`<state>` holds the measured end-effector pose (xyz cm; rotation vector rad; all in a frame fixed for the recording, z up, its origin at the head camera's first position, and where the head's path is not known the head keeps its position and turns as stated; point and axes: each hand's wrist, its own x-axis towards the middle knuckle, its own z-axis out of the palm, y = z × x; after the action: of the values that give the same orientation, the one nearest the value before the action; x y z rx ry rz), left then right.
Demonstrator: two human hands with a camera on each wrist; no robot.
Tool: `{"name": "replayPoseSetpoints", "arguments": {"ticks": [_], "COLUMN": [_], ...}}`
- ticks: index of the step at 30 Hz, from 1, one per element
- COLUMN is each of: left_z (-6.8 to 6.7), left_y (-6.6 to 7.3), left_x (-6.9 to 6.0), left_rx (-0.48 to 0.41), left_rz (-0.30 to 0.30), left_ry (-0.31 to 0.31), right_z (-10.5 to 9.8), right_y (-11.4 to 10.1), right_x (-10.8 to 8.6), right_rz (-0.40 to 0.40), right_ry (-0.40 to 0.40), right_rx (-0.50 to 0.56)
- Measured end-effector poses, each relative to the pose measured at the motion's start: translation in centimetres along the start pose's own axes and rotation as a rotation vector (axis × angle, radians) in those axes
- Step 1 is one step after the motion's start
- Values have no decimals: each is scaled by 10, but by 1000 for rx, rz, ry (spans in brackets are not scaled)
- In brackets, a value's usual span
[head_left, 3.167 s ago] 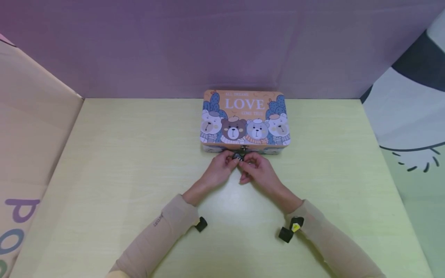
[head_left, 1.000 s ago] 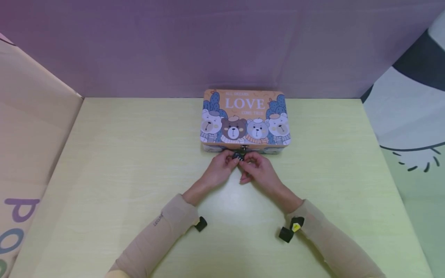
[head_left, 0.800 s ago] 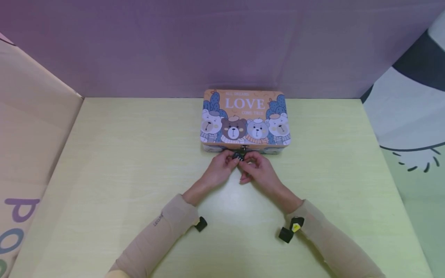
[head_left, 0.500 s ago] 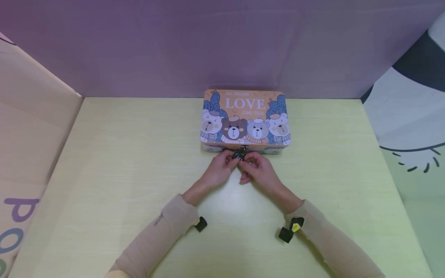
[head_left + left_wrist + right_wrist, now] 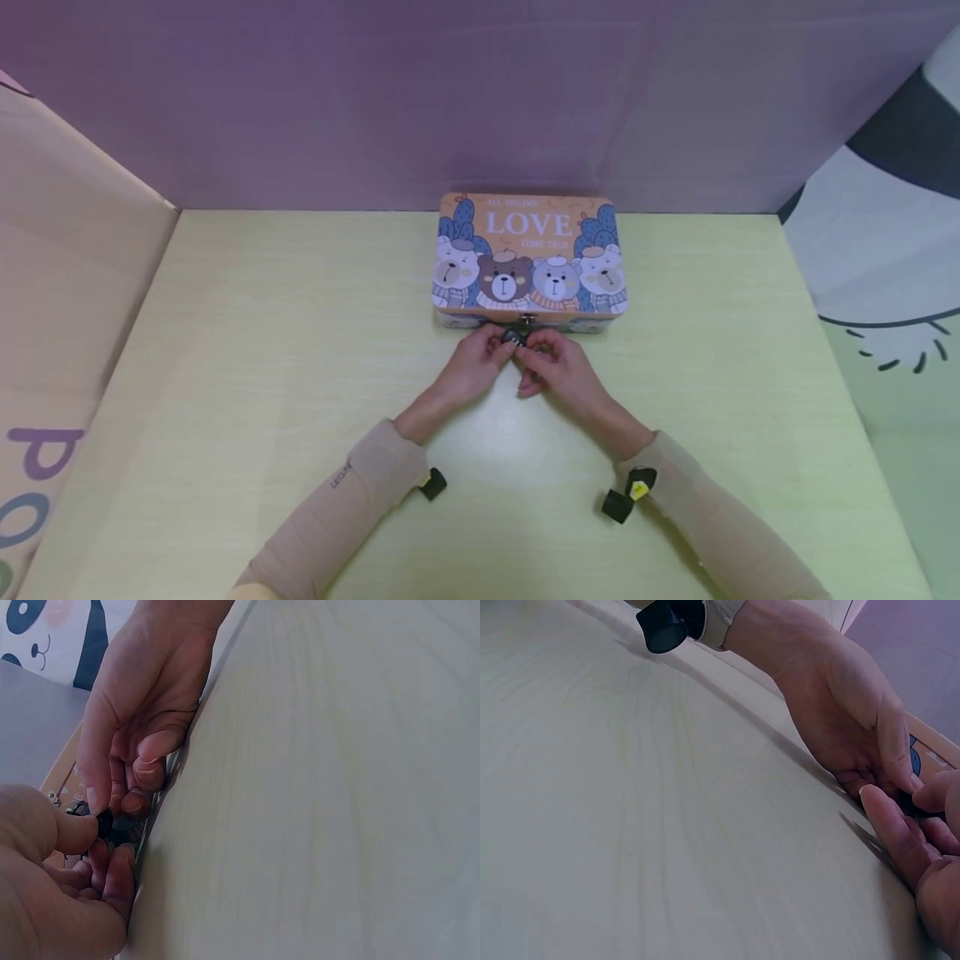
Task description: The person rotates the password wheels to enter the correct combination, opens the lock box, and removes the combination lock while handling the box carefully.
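A small black padlock point(image 5: 513, 337) with white marks on it is at the front of a tin box point(image 5: 528, 267). The box is closed, with bears and the word LOVE on its lid. My left hand point(image 5: 472, 365) pinches the padlock from the left, thumb on the near side. From the right, my right hand point(image 5: 566, 371) pinches it too, its lower fingers curled. A metal clasp point(image 5: 527, 319) sits just above the padlock. In the left wrist view the padlock point(image 5: 105, 823) is mostly covered by fingers. Whether its shackle passes through the clasp, I cannot tell.
The pale wood table point(image 5: 300, 333) bears the box near its back edge, close to a purple wall panel point(image 5: 375, 100). Printed panels stand at the left point(image 5: 75, 275) and right. Each sleeve carries a small black camera point(image 5: 617, 506).
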<state>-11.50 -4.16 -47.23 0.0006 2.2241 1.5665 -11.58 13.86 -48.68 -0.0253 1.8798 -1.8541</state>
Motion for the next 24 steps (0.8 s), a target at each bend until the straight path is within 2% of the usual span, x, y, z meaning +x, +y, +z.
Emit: {"name": "replayPoseSetpoints", "arguments": {"ticks": [24], "left_z": [1], "left_y": [-1], "left_x": [0], "left_rx": [-7], "left_rz": [4], "left_ry": [5], "right_z": [2], "right_y": [-2], "right_x": [-2], "right_rz": [-3], "right_ry": [17], "right_rx": [23]}}
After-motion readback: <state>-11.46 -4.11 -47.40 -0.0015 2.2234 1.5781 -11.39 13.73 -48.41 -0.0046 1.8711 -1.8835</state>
